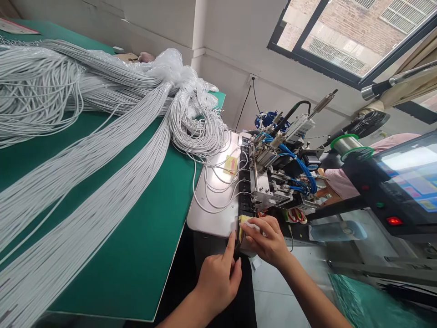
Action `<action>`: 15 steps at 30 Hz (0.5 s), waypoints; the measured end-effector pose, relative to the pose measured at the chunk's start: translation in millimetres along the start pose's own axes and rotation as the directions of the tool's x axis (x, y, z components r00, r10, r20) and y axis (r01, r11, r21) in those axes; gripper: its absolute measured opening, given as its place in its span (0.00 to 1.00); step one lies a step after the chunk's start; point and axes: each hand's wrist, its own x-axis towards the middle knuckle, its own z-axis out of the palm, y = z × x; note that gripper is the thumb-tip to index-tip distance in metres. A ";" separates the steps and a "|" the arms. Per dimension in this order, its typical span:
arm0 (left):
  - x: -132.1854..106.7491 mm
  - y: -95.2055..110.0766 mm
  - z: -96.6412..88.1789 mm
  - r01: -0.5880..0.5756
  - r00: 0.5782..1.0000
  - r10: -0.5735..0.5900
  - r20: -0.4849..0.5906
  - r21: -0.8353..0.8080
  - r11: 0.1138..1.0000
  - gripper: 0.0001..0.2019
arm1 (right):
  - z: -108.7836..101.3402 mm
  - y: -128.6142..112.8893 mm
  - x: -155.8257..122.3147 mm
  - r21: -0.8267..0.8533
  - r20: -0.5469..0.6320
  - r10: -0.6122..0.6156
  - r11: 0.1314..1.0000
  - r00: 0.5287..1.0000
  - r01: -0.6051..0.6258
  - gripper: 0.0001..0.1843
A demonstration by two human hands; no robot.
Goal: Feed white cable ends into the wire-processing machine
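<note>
My right hand (268, 240) is curled at the near end of the black fixture strip (245, 182), its fingers pinched on a small white piece by a yellow tab (243, 224). My left hand (218, 278) sits just below it, index finger stretched up against the strip's near end, the other fingers folded. Several thin grey wires (218, 182) loop from the strip across the white machine plate (211, 214). Behind the strip stands the machine head (280, 173) with blue hoses.
Big bundles of grey cable (85, 150) lie across the green table (143, 255) at left, with clear plastic wrap (174, 64) at the back. A control box with a lit screen (409, 177) and red light stands right. A solder wire spool (346, 143) sits behind.
</note>
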 end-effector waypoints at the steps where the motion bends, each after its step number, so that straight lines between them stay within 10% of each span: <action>1: -0.3 0.0 0.1 -0.004 1.000 0.004 -0.014 -0.012 1.000 0.31 | -0.5 -1.4 -1.5 0.001 0.007 -0.008 1.000 1.000 0.008 0.17; 15: -2.8 3.8 15.8 -0.024 0.999 0.018 0.050 0.113 0.993 0.33 | -1.6 -9.2 -3.8 0.008 0.007 0.003 1.000 1.000 -0.003 0.17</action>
